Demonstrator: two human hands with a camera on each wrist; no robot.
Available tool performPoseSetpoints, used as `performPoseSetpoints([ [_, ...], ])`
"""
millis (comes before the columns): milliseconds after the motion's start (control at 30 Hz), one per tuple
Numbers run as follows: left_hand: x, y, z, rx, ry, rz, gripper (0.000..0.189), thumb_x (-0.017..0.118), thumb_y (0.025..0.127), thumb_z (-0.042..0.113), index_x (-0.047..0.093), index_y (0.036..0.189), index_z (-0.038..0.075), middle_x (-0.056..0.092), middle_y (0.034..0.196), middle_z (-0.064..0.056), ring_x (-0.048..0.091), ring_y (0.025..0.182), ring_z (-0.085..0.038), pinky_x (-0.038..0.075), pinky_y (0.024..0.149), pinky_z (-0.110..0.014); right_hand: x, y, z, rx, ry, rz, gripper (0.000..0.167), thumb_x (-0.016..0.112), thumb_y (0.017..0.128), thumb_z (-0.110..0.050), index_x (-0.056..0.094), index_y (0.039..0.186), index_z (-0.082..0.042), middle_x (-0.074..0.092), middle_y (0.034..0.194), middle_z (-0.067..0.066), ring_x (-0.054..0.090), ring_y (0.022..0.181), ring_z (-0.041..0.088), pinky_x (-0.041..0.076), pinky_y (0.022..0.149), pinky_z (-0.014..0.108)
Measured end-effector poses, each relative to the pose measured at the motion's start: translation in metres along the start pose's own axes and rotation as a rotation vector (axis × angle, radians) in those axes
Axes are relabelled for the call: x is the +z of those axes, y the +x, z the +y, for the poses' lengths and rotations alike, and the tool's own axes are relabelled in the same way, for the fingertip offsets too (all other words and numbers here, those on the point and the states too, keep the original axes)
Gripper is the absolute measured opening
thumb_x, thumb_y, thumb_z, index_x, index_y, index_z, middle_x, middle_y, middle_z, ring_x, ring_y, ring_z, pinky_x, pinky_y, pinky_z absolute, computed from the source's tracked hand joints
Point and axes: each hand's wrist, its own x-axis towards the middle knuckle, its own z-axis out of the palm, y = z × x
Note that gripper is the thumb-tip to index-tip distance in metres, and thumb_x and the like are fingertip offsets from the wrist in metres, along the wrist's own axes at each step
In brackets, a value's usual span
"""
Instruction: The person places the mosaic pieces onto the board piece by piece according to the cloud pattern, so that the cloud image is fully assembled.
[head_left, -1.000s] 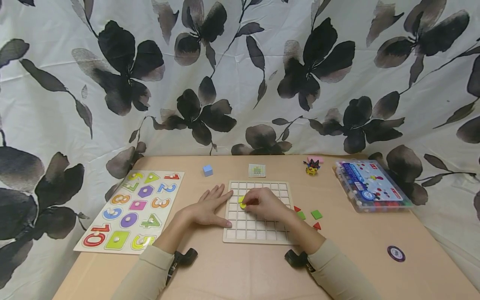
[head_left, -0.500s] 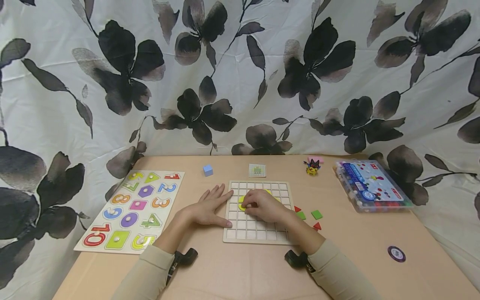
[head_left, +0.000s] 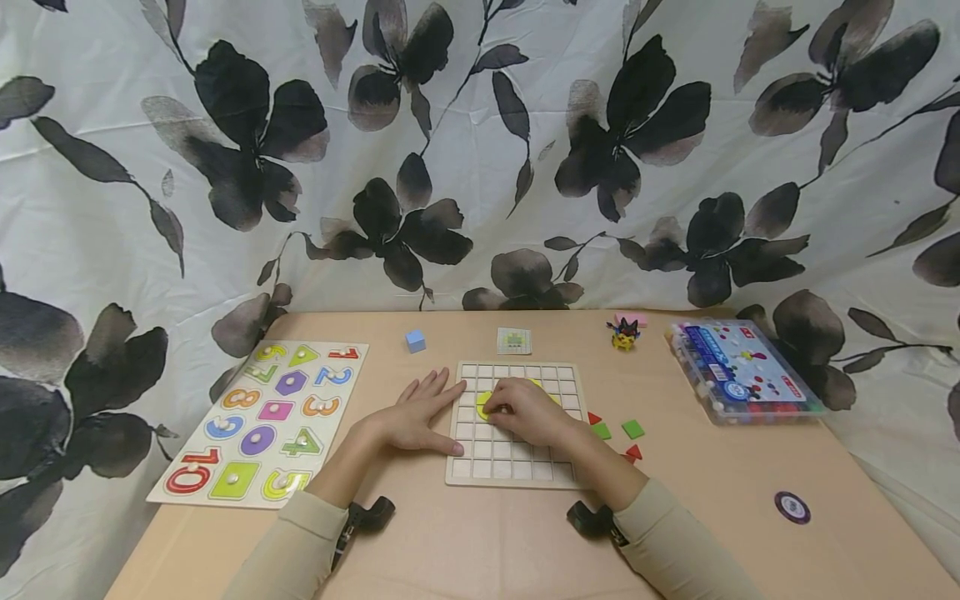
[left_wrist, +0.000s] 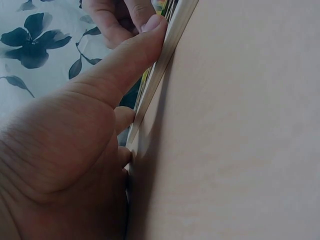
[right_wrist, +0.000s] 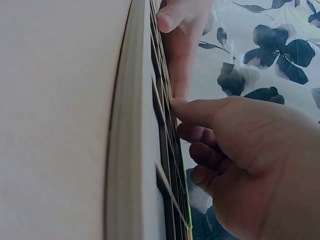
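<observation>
A white square grid board [head_left: 512, 482] with raised dividers lies on the table. My left hand [head_left: 408, 418] rests at its left edge, fingers spread and fairly straight, the thumb tip touching the rim [left_wrist: 172, 42]. My right hand [head_left: 534, 410] is over the upper middle of the board with its fingers curled. Its thumb and index finger pinch at a yellow piece [head_left: 482, 407] in the grid's left part; the fingers partly hide it. Another bit of yellow [head_left: 537, 383] shows behind the right hand. In the right wrist view the right thumb [right_wrist: 192, 111] reaches the board's top.
Green squares [head_left: 633, 429] and red triangles [head_left: 634, 452] lie right of the board. A number-and-shape puzzle [head_left: 258, 425] lies left. Behind are a blue cube [head_left: 416, 341], a small card [head_left: 513, 341] and a figurine [head_left: 624, 335]. Right are a plastic case [head_left: 750, 371] and a round disc [head_left: 792, 507].
My right hand has shifted slightly and more yellow shows around its fingers and behind it. The left hand stays on the board's edge.
</observation>
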Motion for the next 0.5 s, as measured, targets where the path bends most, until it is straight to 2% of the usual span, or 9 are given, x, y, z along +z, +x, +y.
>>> performPoseSetpoints([
  [200, 0.000, 0.000, 0.000, -0.004, -0.005, -0.001, 0.112, 0.074, 0.084, 0.069, 0.019, 0.168, 0.020, -0.004, 0.175, -0.019, -0.008, 0.163, -0.037, -0.005, 0.130, -0.060, -0.009, -0.001, -0.002, -0.002, 0.062, 0.004, 0.016, 0.081, 0.092, -0.016, 0.082, 0.107, -0.014, 0.072, 0.097, -0.005, 0.060, 0.084, 0.008, 0.052, 0.075, 0.025],
  [367, -0.001, 0.000, -0.001, -0.010, -0.004, 0.002, 0.113, 0.074, 0.083, 0.070, 0.018, 0.169, 0.022, -0.003, 0.175, -0.018, -0.008, 0.163, -0.037, -0.004, 0.130, -0.060, -0.030, -0.009, -0.004, 0.046, 0.131, 0.032, 0.024, 0.078, 0.095, -0.022, 0.078, 0.118, -0.013, 0.074, 0.109, 0.002, 0.060, 0.087, 0.015, 0.052, 0.075, 0.029],
  [500, -0.002, 0.000, 0.000, -0.012, -0.006, 0.000, 0.113, 0.075, 0.082, 0.069, 0.019, 0.169, 0.023, -0.004, 0.175, -0.018, -0.008, 0.163, -0.036, -0.005, 0.130, -0.059, -0.048, -0.019, -0.001, 0.043, 0.159, 0.057, 0.026, 0.077, 0.096, -0.020, 0.077, 0.120, -0.013, 0.073, 0.113, 0.003, 0.059, 0.090, 0.017, 0.053, 0.077, 0.030],
])
